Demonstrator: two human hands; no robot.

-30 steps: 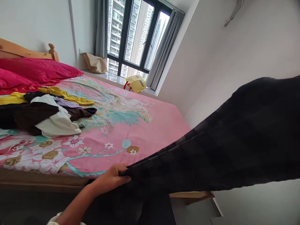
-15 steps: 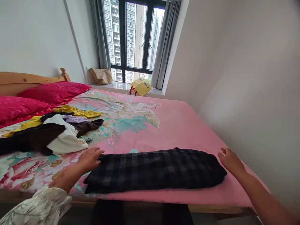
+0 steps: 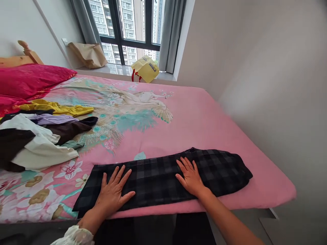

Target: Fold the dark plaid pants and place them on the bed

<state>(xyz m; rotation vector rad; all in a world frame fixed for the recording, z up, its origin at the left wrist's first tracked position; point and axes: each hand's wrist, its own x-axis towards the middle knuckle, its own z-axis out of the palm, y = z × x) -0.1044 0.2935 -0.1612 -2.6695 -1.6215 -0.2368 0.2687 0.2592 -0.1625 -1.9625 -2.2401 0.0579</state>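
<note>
A dark checked garment lies stretched flat along the near edge of the bed, on the pink flowered sheet. My left hand rests palm down on its left part, fingers spread. My right hand lies flat on its middle, fingers stretched out. Neither hand grips the cloth. Part of the same dark cloth seems to hang over the bed edge below my arms.
A heap of loose clothes, yellow, white, purple and dark brown, sits on the left of the bed by red pillows. A yellow bag and a brown paper bag stand on the window ledge. A white wall runs along the right.
The garment, held up in the air a second ago, now lies on the bed. Both hands have moved from its ends onto its top and lie flat.
</note>
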